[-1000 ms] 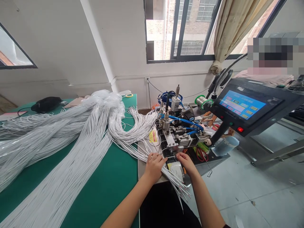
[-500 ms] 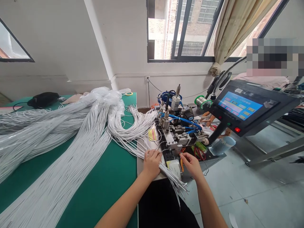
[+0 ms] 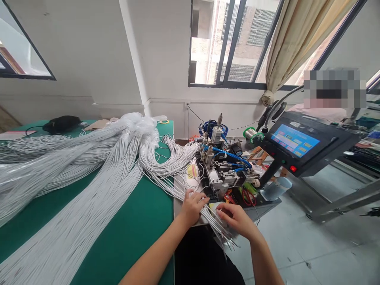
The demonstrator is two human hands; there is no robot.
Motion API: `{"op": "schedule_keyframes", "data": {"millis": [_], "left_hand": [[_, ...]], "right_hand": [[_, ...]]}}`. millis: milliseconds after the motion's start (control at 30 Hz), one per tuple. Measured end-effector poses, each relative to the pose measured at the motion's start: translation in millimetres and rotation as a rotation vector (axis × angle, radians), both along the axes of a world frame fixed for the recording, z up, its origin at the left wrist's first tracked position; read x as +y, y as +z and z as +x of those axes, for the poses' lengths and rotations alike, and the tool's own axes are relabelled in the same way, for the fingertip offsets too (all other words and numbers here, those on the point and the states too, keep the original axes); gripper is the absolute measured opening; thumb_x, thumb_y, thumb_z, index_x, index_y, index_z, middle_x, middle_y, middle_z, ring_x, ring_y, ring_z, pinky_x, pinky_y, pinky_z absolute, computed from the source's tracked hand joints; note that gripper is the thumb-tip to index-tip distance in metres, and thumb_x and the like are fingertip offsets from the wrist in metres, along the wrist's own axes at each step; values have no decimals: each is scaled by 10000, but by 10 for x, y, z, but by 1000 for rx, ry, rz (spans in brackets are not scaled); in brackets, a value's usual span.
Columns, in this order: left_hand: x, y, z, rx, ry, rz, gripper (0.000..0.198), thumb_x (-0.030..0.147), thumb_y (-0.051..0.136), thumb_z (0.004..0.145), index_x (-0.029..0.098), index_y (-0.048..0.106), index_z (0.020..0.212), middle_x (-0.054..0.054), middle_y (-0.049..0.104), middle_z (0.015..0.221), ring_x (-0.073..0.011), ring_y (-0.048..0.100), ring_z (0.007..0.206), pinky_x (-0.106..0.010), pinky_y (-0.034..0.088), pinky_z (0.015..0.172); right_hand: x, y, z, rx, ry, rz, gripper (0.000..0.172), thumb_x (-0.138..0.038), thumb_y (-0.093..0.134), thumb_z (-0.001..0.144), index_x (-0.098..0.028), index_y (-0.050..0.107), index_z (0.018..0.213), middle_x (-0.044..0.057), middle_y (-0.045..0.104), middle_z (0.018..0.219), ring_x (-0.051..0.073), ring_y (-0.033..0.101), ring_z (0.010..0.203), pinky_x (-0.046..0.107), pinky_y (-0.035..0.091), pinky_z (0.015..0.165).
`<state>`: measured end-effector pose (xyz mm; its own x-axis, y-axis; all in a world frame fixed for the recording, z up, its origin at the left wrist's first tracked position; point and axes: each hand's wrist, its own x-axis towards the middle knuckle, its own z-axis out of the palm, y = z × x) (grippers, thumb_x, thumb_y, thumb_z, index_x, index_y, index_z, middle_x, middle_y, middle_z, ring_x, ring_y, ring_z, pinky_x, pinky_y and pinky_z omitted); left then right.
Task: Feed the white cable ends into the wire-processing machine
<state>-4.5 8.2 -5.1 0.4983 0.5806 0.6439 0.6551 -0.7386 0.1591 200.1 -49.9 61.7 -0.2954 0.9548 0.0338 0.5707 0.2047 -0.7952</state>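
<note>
A bundle of thin white wires (image 3: 212, 223) runs across the front of a small bench machine (image 3: 221, 170), its loose ends hanging over the bench edge. My left hand (image 3: 193, 208) lies over this bundle with its fingers curled round the wires. Just right of the bundle, by the white roll-shaped part below the machine, is my right hand (image 3: 234, 219). Its thumb and fingertips are drawn together; what they pinch, if anything, is too small to make out. More white wires (image 3: 103, 190) spread from a plastic wrap (image 3: 130, 120) over the green table (image 3: 142, 237).
A control panel with a lit screen (image 3: 295, 140) stands right of the machine. Near it are a solder wire spool (image 3: 251, 134), a clear plastic container (image 3: 277, 188) and red-handled tools (image 3: 248, 196). A black bag (image 3: 62, 124) lies at the back left. Another person sits behind the panel.
My right hand has moved away from the machine, toward me and slightly left, to the wire ends. My left hand stays on the bundle, its fingers shifted a little. The camera view has tilted slightly.
</note>
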Motion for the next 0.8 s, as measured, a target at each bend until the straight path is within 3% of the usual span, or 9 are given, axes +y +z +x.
{"op": "schedule_keyframes", "data": {"millis": [133,267,367,567,800], "left_hand": [[3,3,-17,-7,-25,-16,372,89,419,848,251,649,1092,-50,668,1014,-165,606,904,-389,298,938],[12,1,-35,-6,-42,-32,402,76,444,808,245,638,1117,-59,666,1048,-182,609,931,-393,306,919],[15,1,-39,-23,-72,-36,402,78,437,822,241,625,1138,-61,669,1052,-179,611,925,-395,306,912],[3,34,-22,-53,-106,-20,302,184,431,927,263,605,1160,-26,675,1027,-149,618,892,-363,319,898],[-12,89,-15,-52,-113,-44,236,243,430,959,251,626,1089,-9,695,896,-138,625,811,-353,327,871]], "right_hand": [[-33,25,-39,-47,90,-35,243,-396,538,857,-199,680,873,-11,592,657,128,465,556,224,322,500],[-39,24,-48,-67,82,-7,255,-398,524,872,-188,651,803,-14,566,637,130,456,569,227,313,510],[-26,9,-30,-31,-12,37,279,-409,519,875,-181,617,747,-6,570,652,135,466,579,230,331,518],[32,-87,15,122,-262,126,274,-445,568,843,-182,644,846,41,651,753,181,563,662,264,432,593],[81,-158,-11,234,-407,171,330,-484,590,823,-175,684,895,87,703,848,218,629,729,295,496,639]]}}
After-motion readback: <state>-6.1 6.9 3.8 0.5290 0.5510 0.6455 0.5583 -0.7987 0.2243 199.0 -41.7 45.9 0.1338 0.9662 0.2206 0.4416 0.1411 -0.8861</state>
